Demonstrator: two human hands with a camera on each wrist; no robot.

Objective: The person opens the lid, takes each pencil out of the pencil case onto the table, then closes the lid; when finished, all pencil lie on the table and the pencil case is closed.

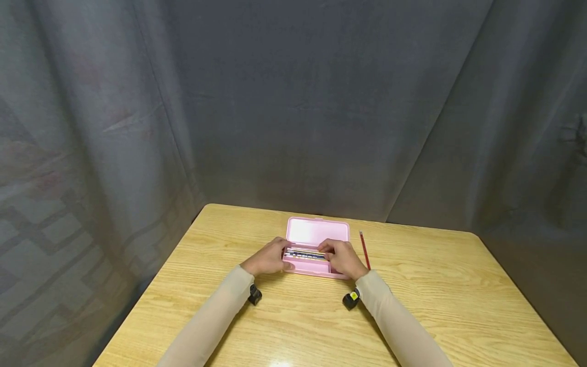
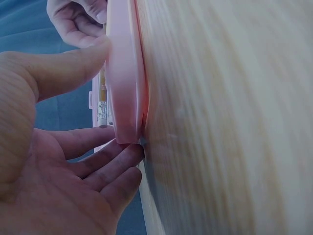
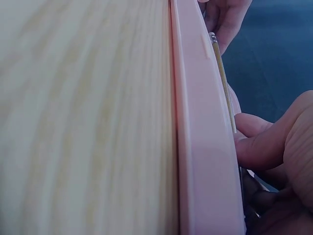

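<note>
A pink pencil case (image 1: 308,265) lies on the table with its lid (image 1: 317,232) tipped back. Several pencils (image 1: 304,254) lie side by side in its rear compartment. My left hand (image 1: 269,259) holds the case's left end, thumb on the front rim and fingers (image 2: 115,164) around the end. At the right end, my right hand (image 1: 344,259) reaches into the case. Its thumb and index finger pinch a yellowish pencil (image 3: 223,78) near one end. This pencil's eraser end (image 2: 102,117) points toward my left hand. My other right fingertips are partly hidden by the case wall.
Just right of the case, a red pencil (image 1: 364,248) lies on the wooden table (image 1: 284,326). Grey curtains (image 1: 298,112) hang behind the table and at both sides. Small black devices (image 1: 255,294) are strapped at both wrists.
</note>
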